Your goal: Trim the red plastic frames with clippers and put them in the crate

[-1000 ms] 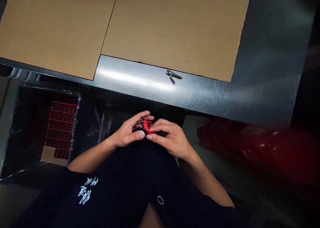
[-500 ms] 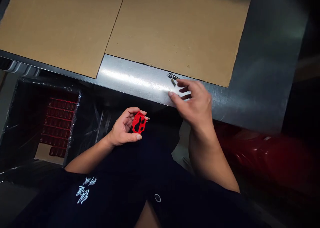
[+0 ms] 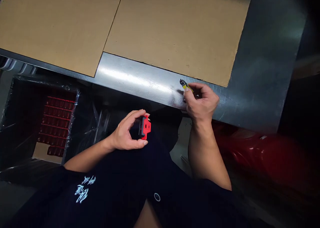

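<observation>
Nippers (image 3: 184,85) now in right fingers (image 3: 189,96), off the bench (image 3: 140,78); red part (image 3: 146,125) newly edge-on between left fingers (image 3: 137,144)

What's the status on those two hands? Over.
Left hand: holding red-and-black part. Right hand: gripping small yellow-handled pliers. In between, as viewed: metal table edge.

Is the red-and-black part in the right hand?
No, the left hand holds the red-and-black part between thumb and fingers, while the right hand holds a yellow-handled tool.
</observation>
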`<state>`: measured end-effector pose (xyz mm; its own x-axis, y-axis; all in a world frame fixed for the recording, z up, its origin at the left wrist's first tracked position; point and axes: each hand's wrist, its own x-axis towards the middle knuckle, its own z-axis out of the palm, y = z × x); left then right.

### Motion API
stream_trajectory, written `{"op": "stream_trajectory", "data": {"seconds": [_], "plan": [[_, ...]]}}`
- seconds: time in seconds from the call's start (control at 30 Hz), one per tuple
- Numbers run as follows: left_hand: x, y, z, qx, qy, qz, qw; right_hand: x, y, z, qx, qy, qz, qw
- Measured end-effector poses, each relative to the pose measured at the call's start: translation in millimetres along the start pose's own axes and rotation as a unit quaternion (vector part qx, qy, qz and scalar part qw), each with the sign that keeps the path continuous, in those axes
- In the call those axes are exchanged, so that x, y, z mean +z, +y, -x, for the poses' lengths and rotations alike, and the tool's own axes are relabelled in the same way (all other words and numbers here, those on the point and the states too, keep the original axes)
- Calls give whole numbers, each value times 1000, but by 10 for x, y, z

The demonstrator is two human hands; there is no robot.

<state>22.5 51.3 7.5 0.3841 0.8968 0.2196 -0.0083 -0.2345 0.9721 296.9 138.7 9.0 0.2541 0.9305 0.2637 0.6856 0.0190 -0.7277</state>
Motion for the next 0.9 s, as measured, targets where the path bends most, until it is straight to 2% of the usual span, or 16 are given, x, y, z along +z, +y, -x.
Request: {"op": "stream_trajectory", "data": {"seconds": [0.07,0.17,0.27,0.33,0.43,0.57,0.9], "plan": [[-6,61,-16,0,-1,-33,999,-143,-101,266,-27,-38,-78,996],[-14,147,-51,48,-14,-93,994,-349,-317,744,-97,-110,-171,974],[-9,185,-94,90,-36,-124,988,-474,-503,1126,-116,-153,-213,958],[5,187,-122,108,-54,-126,985,-508,-575,1259,-119,-156,-220,955],[30,180,-152,119,-80,-116,983,-525,-615,1293,-146,-145,-203,957],[40,181,-152,120,-89,-112,982,-539,-637,1215,-195,-159,-183,950],[7,185,-77,105,-78,-116,985,-519,-689,1160,-220,-170,-176,944]]}}
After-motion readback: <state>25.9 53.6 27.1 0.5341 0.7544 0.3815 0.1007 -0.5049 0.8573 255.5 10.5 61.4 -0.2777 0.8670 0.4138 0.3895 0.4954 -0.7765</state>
